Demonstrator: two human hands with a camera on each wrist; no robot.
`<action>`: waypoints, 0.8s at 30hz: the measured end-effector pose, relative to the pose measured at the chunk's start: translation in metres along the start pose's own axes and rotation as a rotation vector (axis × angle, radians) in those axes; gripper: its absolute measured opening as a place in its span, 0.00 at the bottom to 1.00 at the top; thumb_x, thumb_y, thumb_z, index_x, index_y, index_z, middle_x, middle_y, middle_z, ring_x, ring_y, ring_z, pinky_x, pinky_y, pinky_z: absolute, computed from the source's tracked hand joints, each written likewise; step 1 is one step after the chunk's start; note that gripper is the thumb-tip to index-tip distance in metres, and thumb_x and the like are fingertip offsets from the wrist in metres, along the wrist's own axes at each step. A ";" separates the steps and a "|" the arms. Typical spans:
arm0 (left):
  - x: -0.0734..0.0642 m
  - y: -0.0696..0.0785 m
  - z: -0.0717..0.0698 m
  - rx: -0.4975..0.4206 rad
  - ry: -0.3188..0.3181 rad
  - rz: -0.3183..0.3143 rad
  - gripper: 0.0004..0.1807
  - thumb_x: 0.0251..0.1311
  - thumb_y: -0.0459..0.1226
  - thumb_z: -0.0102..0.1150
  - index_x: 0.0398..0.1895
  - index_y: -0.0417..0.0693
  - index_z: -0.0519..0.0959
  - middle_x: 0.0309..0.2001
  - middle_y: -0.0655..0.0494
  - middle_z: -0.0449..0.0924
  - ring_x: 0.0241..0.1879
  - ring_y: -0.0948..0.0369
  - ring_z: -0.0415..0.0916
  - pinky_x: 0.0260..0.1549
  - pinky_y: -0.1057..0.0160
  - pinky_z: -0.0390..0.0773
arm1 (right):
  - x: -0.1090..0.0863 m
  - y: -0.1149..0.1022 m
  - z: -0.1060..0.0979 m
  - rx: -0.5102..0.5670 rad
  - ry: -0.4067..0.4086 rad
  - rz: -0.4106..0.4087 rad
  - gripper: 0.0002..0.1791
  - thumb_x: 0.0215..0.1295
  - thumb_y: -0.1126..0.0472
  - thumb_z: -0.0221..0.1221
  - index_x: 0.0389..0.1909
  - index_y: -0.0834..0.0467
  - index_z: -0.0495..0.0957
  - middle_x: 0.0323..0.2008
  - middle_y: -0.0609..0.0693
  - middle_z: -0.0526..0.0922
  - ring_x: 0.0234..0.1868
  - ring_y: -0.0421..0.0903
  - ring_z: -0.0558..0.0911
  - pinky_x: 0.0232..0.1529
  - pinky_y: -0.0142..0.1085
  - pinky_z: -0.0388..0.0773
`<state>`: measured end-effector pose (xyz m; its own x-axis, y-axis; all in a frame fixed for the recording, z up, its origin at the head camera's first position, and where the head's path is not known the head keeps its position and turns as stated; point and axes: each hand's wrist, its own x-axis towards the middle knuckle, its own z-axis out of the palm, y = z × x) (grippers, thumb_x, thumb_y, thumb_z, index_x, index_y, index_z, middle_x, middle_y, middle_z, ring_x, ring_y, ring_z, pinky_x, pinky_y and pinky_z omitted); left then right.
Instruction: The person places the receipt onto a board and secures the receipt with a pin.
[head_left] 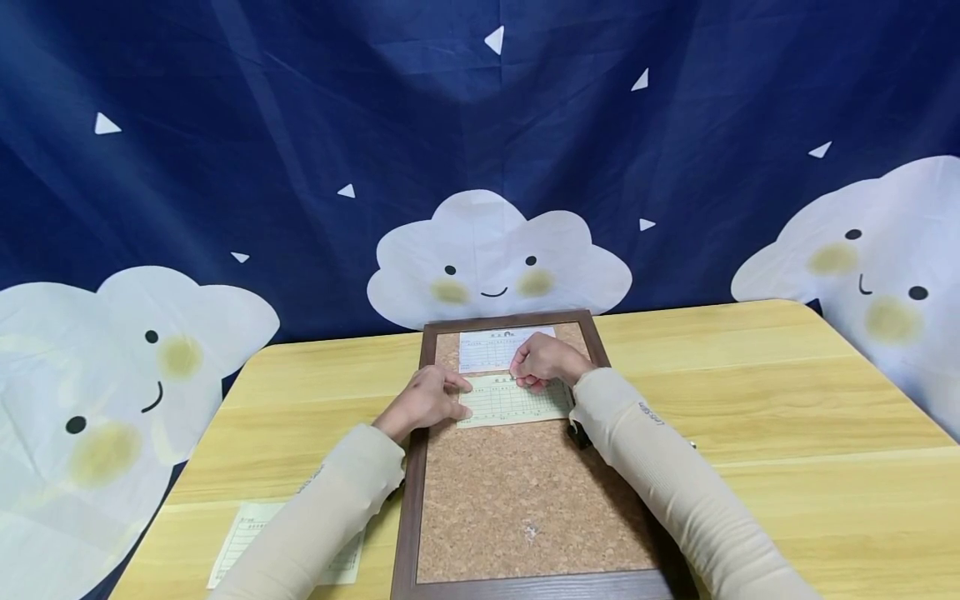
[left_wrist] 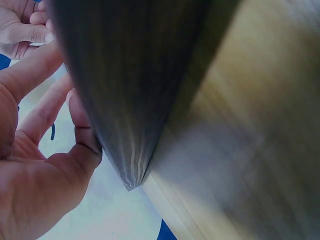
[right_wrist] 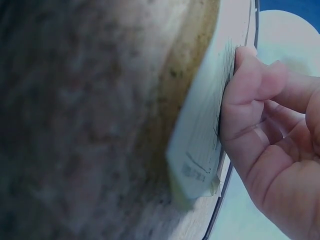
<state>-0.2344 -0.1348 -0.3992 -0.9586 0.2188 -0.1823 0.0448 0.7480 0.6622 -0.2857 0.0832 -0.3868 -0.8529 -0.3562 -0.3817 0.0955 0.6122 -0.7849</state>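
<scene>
A dark blue cloth [head_left: 450, 100], printed with smiling clouds, hangs behind the table [head_left: 750, 367]. On this table of light wood there is a cork board [head_left: 525, 492] with a dark brown frame, its upper end at the table's far edge. A loose form sheet [head_left: 238, 542] lies near the table's near left corner, partly hidden under the left sleeve [head_left: 330, 492]. The yellow-green form [head_left: 495, 406] is on the upper half of the board, just below a white form [head_left: 487, 348], which is near the board's top edge. The left hand [head_left: 427, 397] reaches over the board's left edge; its thumb and forefinger are wide apart and touch the left side of the yellow-green form. The right hand [head_left: 549, 358] has its fingers curled, with fingertips close together at this form's upper edge; I cannot tell if they pinch something small. A pale mark [head_left: 531, 532] shows near the board's lower edge.
</scene>
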 end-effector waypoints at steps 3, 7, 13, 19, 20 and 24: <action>0.000 0.000 0.000 -0.002 0.001 -0.002 0.18 0.49 0.30 0.77 0.45 0.46 0.87 0.54 0.48 0.76 0.53 0.52 0.73 0.53 0.52 0.74 | 0.001 0.001 0.000 0.001 0.000 0.001 0.06 0.69 0.73 0.56 0.33 0.68 0.80 0.19 0.51 0.78 0.19 0.39 0.72 0.24 0.32 0.76; 0.000 0.000 0.000 -0.005 0.000 -0.002 0.18 0.48 0.30 0.77 0.45 0.46 0.87 0.54 0.48 0.76 0.52 0.52 0.73 0.52 0.52 0.74 | 0.004 0.002 0.001 0.004 0.002 0.003 0.07 0.69 0.73 0.56 0.31 0.67 0.80 0.19 0.51 0.78 0.19 0.39 0.72 0.24 0.32 0.76; 0.000 0.000 0.000 -0.007 -0.002 -0.006 0.18 0.49 0.30 0.77 0.45 0.46 0.87 0.53 0.49 0.76 0.52 0.52 0.73 0.52 0.52 0.74 | 0.004 0.002 0.001 0.001 0.000 0.009 0.07 0.69 0.73 0.56 0.31 0.67 0.80 0.19 0.51 0.78 0.19 0.39 0.72 0.24 0.31 0.76; 0.000 0.000 0.000 -0.005 -0.001 -0.004 0.18 0.49 0.30 0.77 0.46 0.46 0.87 0.53 0.49 0.75 0.52 0.52 0.73 0.52 0.52 0.74 | 0.005 0.001 0.000 -0.003 -0.009 0.008 0.07 0.69 0.73 0.56 0.32 0.67 0.80 0.19 0.51 0.77 0.19 0.39 0.71 0.24 0.31 0.75; 0.000 0.000 0.000 -0.003 0.000 -0.004 0.18 0.49 0.30 0.77 0.46 0.46 0.87 0.53 0.49 0.75 0.52 0.52 0.73 0.52 0.52 0.74 | 0.005 0.001 0.000 -0.002 -0.010 0.006 0.07 0.69 0.73 0.56 0.31 0.67 0.80 0.19 0.51 0.77 0.19 0.39 0.71 0.24 0.31 0.75; 0.000 0.000 0.000 0.003 0.000 -0.007 0.18 0.48 0.30 0.77 0.45 0.46 0.87 0.51 0.49 0.76 0.52 0.52 0.73 0.52 0.52 0.74 | 0.004 0.001 -0.001 0.002 -0.016 0.000 0.07 0.69 0.73 0.56 0.31 0.67 0.80 0.19 0.51 0.77 0.20 0.40 0.72 0.24 0.32 0.76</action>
<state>-0.2346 -0.1351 -0.3992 -0.9589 0.2131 -0.1872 0.0384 0.7515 0.6586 -0.2890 0.0829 -0.3888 -0.8443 -0.3675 -0.3899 0.0968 0.6111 -0.7856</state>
